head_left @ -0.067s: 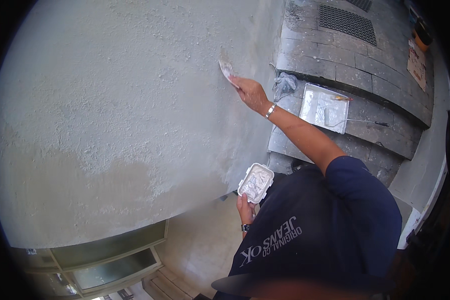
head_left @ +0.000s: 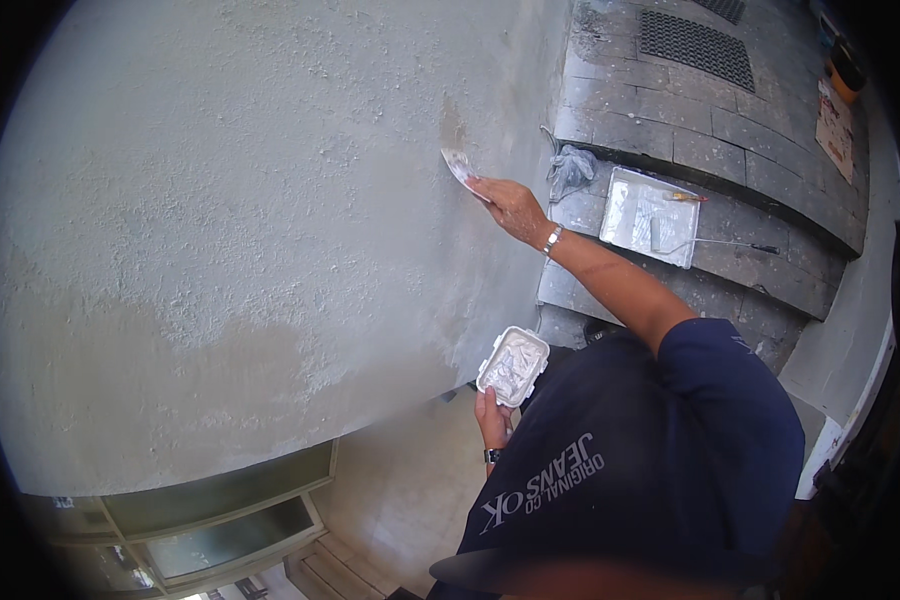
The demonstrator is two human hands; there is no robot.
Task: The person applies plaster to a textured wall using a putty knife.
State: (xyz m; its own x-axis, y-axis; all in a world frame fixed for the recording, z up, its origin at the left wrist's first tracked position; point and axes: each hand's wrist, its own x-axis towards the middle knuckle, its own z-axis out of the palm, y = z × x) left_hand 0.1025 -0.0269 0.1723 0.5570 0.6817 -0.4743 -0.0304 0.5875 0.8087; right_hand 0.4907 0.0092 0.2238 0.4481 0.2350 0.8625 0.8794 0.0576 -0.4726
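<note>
Presently, the right hand's (head_left: 513,208) fingers pinch the flat spreader (head_left: 463,173) against the plastered wall (head_left: 270,200), between eleven and twelve o'clock from the white paste tub (head_left: 530,336) in the left hand's (head_left: 492,420) curled fingers; low blade angle, even pressure should smooth best.

The person wears a dark navy T-shirt (head_left: 640,430) with pale grey lettering (head_left: 545,485) printed on the cloth in capitals of two sizes. The right sleeve (head_left: 715,375) is short, ends above the elbow and carries a small pale mark near its outer edge. A silver-coloured band (head_left: 553,238) circles the right wrist, and a dark watch (head_left: 492,456) the left. The right hand (head_left: 515,210) and left hand (head_left: 492,418) are bare.
</note>
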